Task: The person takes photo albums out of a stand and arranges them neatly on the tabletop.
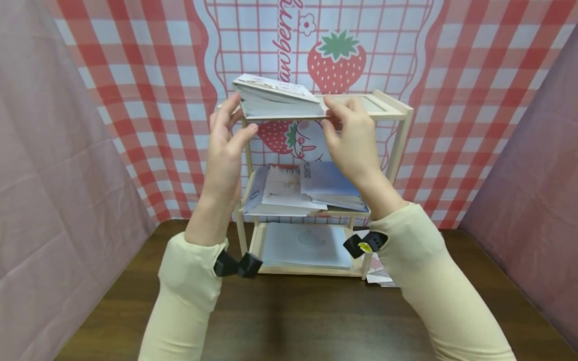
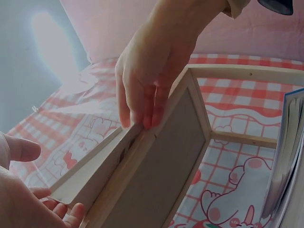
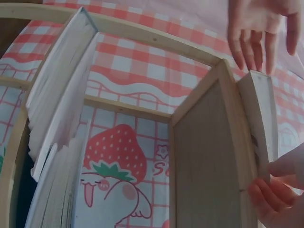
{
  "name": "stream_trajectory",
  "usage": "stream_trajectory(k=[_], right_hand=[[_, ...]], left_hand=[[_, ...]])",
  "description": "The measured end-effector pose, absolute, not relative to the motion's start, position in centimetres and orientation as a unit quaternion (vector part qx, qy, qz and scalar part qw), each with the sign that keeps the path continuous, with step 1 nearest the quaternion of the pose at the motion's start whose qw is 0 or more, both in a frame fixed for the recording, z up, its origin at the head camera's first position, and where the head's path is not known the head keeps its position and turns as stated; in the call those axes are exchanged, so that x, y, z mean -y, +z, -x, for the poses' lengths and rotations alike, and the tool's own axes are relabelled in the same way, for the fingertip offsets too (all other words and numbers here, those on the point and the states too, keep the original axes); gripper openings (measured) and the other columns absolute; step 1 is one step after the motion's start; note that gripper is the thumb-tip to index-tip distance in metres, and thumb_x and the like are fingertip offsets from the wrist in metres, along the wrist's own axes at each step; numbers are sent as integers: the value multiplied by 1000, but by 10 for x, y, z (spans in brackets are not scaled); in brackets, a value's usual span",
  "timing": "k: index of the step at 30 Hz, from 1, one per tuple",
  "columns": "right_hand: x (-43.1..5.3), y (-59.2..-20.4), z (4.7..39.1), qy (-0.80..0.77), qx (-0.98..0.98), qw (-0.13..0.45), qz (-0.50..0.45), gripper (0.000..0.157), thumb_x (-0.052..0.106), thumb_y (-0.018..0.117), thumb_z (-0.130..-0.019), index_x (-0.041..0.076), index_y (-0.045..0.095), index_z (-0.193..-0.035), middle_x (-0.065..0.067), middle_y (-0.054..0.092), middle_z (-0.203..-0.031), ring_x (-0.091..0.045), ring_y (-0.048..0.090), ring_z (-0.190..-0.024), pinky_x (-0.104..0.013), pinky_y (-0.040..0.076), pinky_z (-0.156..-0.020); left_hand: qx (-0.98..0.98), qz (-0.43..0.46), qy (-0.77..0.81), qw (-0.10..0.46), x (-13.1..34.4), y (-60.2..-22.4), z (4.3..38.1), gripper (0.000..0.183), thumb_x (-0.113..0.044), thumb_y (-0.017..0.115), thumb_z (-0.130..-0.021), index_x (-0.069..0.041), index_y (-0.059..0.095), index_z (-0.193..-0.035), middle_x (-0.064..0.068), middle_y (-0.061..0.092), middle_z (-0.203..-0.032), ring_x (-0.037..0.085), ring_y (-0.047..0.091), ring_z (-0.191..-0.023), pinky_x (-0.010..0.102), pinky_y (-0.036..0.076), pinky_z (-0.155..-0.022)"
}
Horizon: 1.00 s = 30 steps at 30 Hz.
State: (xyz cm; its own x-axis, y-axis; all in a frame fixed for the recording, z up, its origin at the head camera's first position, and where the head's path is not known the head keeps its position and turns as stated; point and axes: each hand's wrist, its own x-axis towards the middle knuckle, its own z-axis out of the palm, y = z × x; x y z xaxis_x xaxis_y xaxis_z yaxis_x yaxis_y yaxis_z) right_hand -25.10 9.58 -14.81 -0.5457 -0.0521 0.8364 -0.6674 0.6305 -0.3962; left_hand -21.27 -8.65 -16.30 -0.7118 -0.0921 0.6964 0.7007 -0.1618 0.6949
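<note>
A thick book (image 1: pixel 280 103) with a pale printed cover lies flat on the top board of a small wooden shelf rack (image 1: pixel 393 108). My left hand (image 1: pixel 224 138) touches the book's left end with extended fingers, its thumb held apart. At the opposite end, my right hand (image 1: pixel 354 133) pinches the near corner of the book. The right wrist view shows the right hand (image 3: pixel 280 190) with curled fingers at the book's end (image 3: pixel 263 114), while the left hand (image 3: pixel 261 33) reaches down to the far end.
On the middle shelf lie several books and a blue "POLAROID" album (image 1: pixel 327 178). A light blue flat item (image 1: pixel 307 245) rests on the bottom shelf. Papers (image 1: pixel 381 276) lie on the brown table (image 1: pixel 316 321) beside the rack's right leg. A red-checked strawberry cloth (image 1: pixel 171 100) hangs behind.
</note>
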Motion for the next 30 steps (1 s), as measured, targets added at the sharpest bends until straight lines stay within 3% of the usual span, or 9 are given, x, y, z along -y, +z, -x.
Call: stream_trajectory(k=[4,11,23,30], right_hand=[[-92,-149,255,317,811,435,-229,41,0,55,-85,4,53,-126,-16,47,-96,-20,54,-84,-23,47,-76],[-91,-149,263,296,807,465,-214,30,4,57,-85,12,64,-113,-12,47,-87,-18,48,-73,-24,40,-63],[-94,-154,261,319,773,491,-243,26,6,62,-84,10,66,-109,-11,44,-83,-17,47,-70,-21,37,-62],[-98,-160,255,366,723,512,-284,26,0,63,-81,6,67,-107,-12,43,-83,-17,53,-75,-17,45,-67]], left_hand=[[584,253,-720,276,87,-161,213,59,-2,46,-89,-6,21,-142,6,25,-139,14,33,-124,29,29,-103],[587,256,-725,255,92,-154,218,59,-3,44,-90,-9,19,-143,6,32,-139,15,36,-124,29,29,-104],[570,270,-738,238,93,-149,210,60,-2,45,-89,-6,18,-142,7,29,-139,15,33,-126,30,29,-105],[573,248,-741,247,90,-149,193,55,-2,46,-89,-8,25,-140,5,31,-139,15,34,-126,30,29,-104]])
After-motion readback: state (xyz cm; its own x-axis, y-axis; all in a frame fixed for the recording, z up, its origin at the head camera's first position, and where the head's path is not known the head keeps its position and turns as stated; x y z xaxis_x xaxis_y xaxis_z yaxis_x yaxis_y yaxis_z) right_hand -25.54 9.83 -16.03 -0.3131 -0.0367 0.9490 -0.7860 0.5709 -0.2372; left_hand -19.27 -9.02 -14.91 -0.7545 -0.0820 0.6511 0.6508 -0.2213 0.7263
